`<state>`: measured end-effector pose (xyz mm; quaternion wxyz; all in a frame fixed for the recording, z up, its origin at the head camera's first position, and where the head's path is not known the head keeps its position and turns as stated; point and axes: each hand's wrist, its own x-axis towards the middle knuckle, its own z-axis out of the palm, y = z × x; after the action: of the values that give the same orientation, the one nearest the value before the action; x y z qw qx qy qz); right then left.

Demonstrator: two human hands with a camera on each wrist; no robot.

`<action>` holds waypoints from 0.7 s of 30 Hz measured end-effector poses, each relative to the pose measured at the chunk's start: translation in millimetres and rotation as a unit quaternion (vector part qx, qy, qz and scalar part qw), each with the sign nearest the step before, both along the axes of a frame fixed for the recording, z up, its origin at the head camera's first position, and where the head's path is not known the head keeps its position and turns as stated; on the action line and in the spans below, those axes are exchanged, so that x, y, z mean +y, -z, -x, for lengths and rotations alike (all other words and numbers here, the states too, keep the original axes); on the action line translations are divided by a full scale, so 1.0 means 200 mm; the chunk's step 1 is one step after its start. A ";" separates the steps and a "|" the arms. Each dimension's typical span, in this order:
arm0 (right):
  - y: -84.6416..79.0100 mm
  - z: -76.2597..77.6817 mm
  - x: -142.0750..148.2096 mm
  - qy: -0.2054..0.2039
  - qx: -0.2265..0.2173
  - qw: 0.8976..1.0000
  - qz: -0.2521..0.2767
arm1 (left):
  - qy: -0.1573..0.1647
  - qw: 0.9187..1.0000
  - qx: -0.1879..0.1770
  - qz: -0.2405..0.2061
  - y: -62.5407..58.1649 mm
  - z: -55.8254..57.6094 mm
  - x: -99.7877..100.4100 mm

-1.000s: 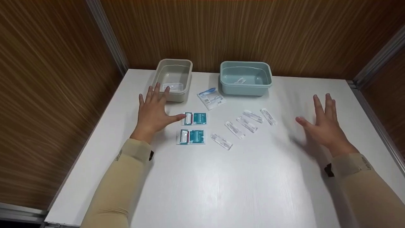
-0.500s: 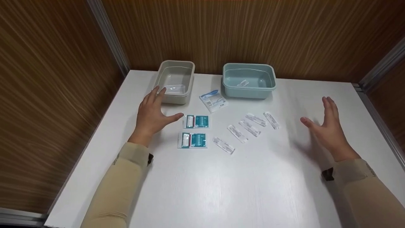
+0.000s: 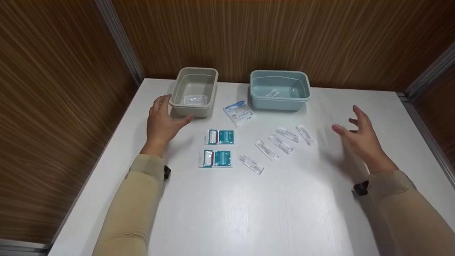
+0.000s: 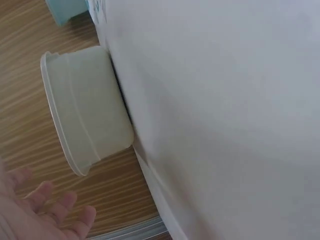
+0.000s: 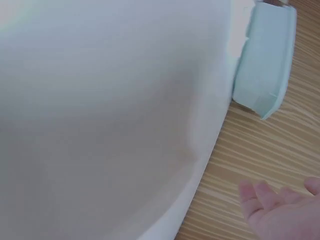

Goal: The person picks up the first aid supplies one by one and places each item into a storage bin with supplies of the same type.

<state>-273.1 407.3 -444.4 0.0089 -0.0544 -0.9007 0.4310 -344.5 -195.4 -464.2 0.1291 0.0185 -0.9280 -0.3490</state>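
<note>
My left hand (image 3: pixel 160 124) hovers beside the near left corner of a beige plastic bin (image 3: pixel 201 111), thumb spread from loosely bent fingers, with nothing in it. A clear packet (image 3: pixel 194 100) lies inside that bin. Over the table's right side my right hand (image 3: pixel 362 138) hangs relaxed and holds nothing; the white wrapped strips (image 3: pixel 305 135) are the nearest things to it. Several such strips lie in a slanting row. Left of them are two teal-and-white packets (image 3: pixel 219 158), one above the other. A white packet with a blue end (image 3: pixel 239 113) lies between the bins.
A blue-green bin (image 3: pixel 279 104) with one small wrapped strip (image 3: pixel 273 93) inside stands at the back, right of the beige bin. The white table (image 3: pixel 220 213) meets wood-patterned panels (image 3: pixel 231 39) behind it and at both sides.
My left hand has shifted slightly left, away from the teal packets, to the beige bin's corner. The right hand's fingers have bent more and it has moved a little. The packets lie unchanged.
</note>
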 end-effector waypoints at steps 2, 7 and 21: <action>-0.01 0.02 -0.01 0.003 -0.007 1.000 0.005 | -0.006 1.000 -0.002 -0.013 0.00 0.03 -0.01; 0.00 0.06 -0.06 0.012 -0.017 1.000 -0.007 | -0.019 0.998 -0.019 -0.050 0.02 0.09 -0.03; 0.03 0.18 -0.13 0.020 -0.059 0.996 -0.059 | -0.025 0.993 -0.029 -0.113 0.05 0.23 -0.05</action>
<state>-309.1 381.0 -451.3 -0.0323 -0.0966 -0.9223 0.3728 -389.5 -205.5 -474.7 0.1077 0.0666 -0.8851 -0.4478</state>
